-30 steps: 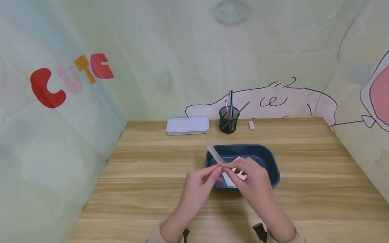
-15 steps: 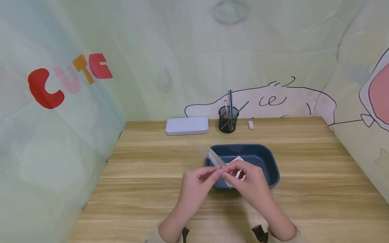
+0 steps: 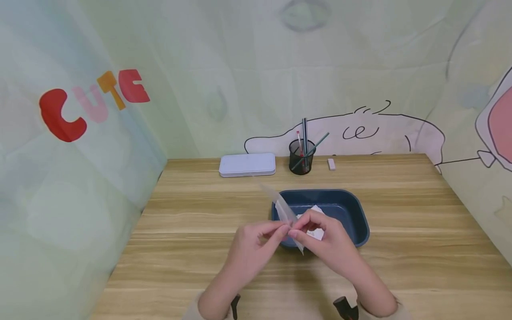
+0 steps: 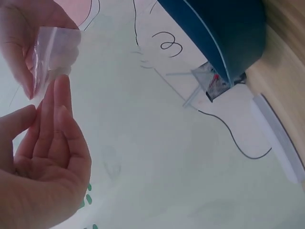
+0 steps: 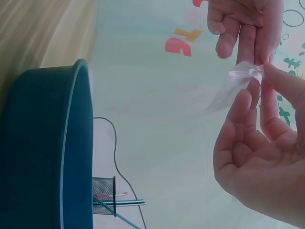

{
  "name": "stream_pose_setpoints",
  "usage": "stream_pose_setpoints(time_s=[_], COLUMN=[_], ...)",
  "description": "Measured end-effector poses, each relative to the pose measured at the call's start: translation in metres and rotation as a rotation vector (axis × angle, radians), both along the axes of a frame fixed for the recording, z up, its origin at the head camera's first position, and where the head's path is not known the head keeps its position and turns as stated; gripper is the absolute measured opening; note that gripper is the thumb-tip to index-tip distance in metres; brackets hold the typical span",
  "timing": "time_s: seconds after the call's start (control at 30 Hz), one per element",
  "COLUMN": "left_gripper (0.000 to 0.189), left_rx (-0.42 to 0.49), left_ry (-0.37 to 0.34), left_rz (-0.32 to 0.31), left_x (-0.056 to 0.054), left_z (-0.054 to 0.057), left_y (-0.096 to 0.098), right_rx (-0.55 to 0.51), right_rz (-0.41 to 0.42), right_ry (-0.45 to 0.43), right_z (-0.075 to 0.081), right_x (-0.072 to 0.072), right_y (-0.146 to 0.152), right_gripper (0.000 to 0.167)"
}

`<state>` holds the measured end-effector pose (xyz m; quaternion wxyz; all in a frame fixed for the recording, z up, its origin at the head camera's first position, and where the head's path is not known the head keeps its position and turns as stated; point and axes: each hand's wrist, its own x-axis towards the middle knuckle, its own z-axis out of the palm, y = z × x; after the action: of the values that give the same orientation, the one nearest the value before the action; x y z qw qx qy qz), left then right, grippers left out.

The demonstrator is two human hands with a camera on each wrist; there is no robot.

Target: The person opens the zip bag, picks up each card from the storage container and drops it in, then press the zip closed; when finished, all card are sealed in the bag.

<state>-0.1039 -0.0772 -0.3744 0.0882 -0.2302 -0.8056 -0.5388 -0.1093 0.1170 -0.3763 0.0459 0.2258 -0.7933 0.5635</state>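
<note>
Both hands pinch a small clear plastic zip bag (image 3: 283, 210) at its edge, above the near left part of a dark blue tray (image 3: 352, 218). My left hand (image 3: 253, 250) grips it from the left with thumb and fingertips; my right hand (image 3: 332, 244) pinches close beside it. In the left wrist view the clear bag (image 4: 59, 50) shows a raised strip along one side. The right wrist view shows the strip of the bag (image 5: 245, 74) between the fingertips of both hands. White paper-like pieces (image 3: 318, 234) lie in the tray, partly hidden by my right hand.
Along the table's back edge stand a white flat case (image 3: 247, 165), a black mesh pen cup (image 3: 300, 163) with several pens and pencils, and a white eraser (image 3: 331, 164). A printed cloth (image 3: 200, 98) hangs behind the wooden table (image 3: 192, 249).
The hands stay together over the tray's near edge. The bag has shifted and turned slightly in the fingers, and its lower corner now shows below them. My left hand has moved slightly left.
</note>
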Motion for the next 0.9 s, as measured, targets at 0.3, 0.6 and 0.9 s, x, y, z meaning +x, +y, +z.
stream_pose_setpoints(time_s=[0.3, 0.6, 0.9], left_gripper=[0.009, 0.016, 0.023], left_rx=[-0.213, -0.157, 0.029], left_ry=[0.366, 0.311, 0.183], left_rz=[0.139, 0.110, 0.095], left_x=[0.001, 0.005, 0.010], left_z=[-0.003, -0.004, -0.010], left_y=[0.000, 0.006, 0.012], right_rx=[0.017, 0.239, 0.110], right_rz=[-0.002, 0.050, 0.065], right_ry=[0.083, 0.333, 0.310], right_z=[-0.005, -0.012, -0.019], right_x=[0.001, 0.002, 0.005], right_y=[-0.006, -0.015, -0.028], right_gripper=[0.010, 0.009, 0.019])
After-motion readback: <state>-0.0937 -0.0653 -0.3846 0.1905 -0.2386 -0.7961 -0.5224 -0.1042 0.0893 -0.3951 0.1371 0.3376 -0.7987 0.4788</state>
